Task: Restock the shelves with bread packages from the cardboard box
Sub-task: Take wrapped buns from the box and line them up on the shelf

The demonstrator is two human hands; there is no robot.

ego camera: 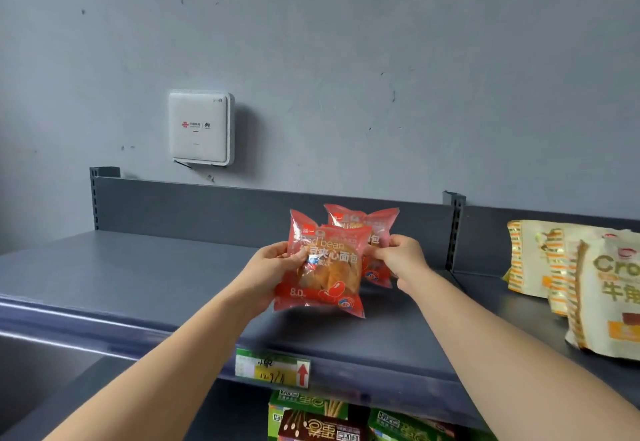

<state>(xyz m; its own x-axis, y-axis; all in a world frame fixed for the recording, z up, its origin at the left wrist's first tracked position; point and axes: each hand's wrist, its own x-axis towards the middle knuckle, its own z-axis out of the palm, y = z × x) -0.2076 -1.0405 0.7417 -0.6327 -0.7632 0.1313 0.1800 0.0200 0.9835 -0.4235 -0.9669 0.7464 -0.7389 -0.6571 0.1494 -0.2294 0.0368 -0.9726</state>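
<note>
A red "Red bean" bread package [325, 267] stands upright on the dark top shelf [138, 278], near its middle. My left hand [273, 264] grips its left edge and my right hand [398, 257] pinches its right edge. Directly behind it a second red bread package [367, 222] stands upright, partly hidden by the front one. The cardboard box is out of view.
Several cream and orange croissant bags [588, 285] stand on the shelf's right section, past a slotted upright post [453, 229]. A white router box [201, 129] hangs on the grey wall. A price tag [272, 368] sits on the shelf lip, with green snack boxes [311, 416] below.
</note>
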